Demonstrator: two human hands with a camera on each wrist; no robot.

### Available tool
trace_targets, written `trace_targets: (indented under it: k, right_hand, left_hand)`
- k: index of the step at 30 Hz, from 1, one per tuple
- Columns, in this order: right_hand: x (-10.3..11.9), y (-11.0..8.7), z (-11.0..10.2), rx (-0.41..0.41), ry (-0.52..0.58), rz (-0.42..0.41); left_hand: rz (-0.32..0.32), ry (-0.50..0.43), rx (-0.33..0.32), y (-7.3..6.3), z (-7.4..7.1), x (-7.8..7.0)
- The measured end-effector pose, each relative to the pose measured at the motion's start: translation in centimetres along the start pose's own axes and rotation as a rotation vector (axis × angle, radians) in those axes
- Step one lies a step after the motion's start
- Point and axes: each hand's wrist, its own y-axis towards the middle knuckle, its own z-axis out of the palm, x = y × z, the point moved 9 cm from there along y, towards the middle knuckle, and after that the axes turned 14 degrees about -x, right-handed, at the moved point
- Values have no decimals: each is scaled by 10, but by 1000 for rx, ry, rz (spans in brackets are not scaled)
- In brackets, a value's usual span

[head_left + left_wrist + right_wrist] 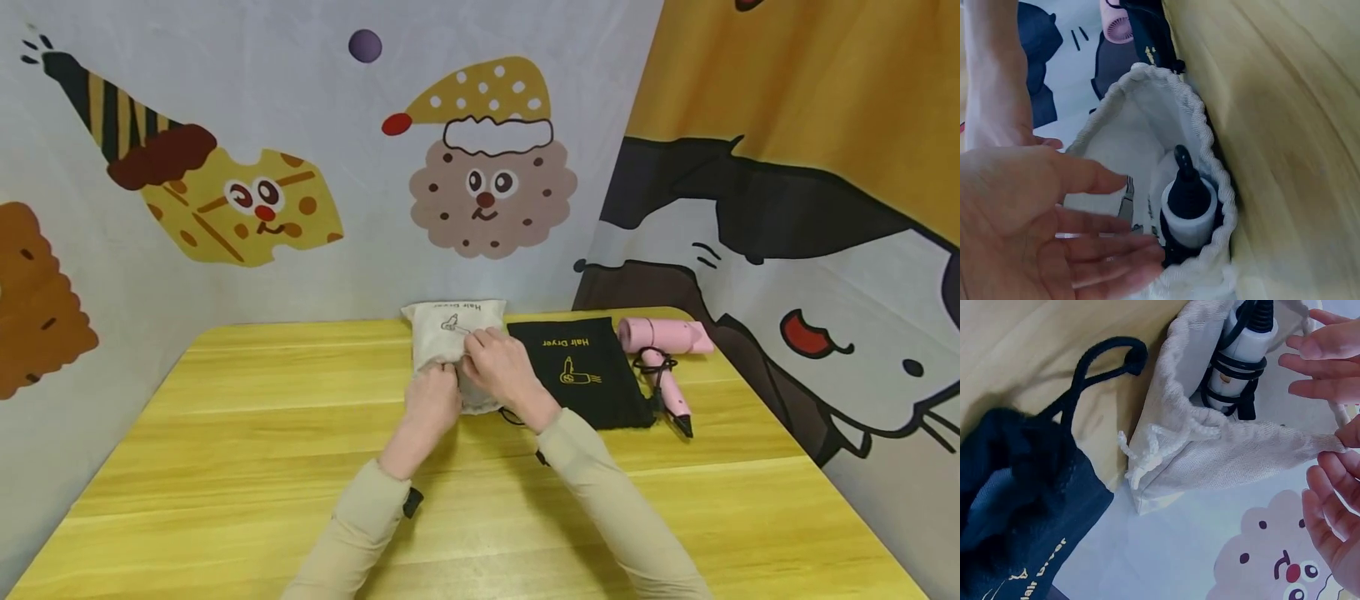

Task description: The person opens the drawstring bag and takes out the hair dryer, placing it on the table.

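A white cloth drawstring pouch (457, 333) printed "Hair Dryer" lies in front of me, its mouth spread wide. Inside sits a hair dryer, its white handle (1190, 215) wrapped with black cord (1238, 367) and upright in the opening; the rest is hidden by cloth. My left hand (432, 396) reaches over the mouth with fingers nearly straight and thumb apart, beside the handle. At the rim, my right hand (498, 362) pinches the pouch edge between thumb and fingers, as the right wrist view shows.
A black drawstring pouch (577, 375) lies flat just right of the white one, its black cord (1079, 381) looping out. Farther right is a pink hair dryer (663, 336) with its cord bundled. A cartoon-printed curtain (300, 83) hangs behind the wooden table (262, 442).
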Motion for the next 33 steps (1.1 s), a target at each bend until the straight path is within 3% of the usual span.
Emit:
trace_targets:
  k: [6,10,14,21,26,33]
  right_hand:
    - [16,-1,8,47,12,-53]
    - [25,-4,14,111,26,-95]
    - [20,-12,20,199,49,-59]
    - [-3,-30,29,266,32,47]
    - [-20,-42,34,307,60,142]
    - [-52,-60,44,460,61,307]
  left_hand:
    - [-111,108,-23,2,6,17]
    - [-223,131,42,3,20,33]
    - [-308,109,122,3,34,47]
    - [-308,72,192,9,48,53]
    - [-297,68,184,14,53,55]
    - [-317,-30,194,13,52,63]
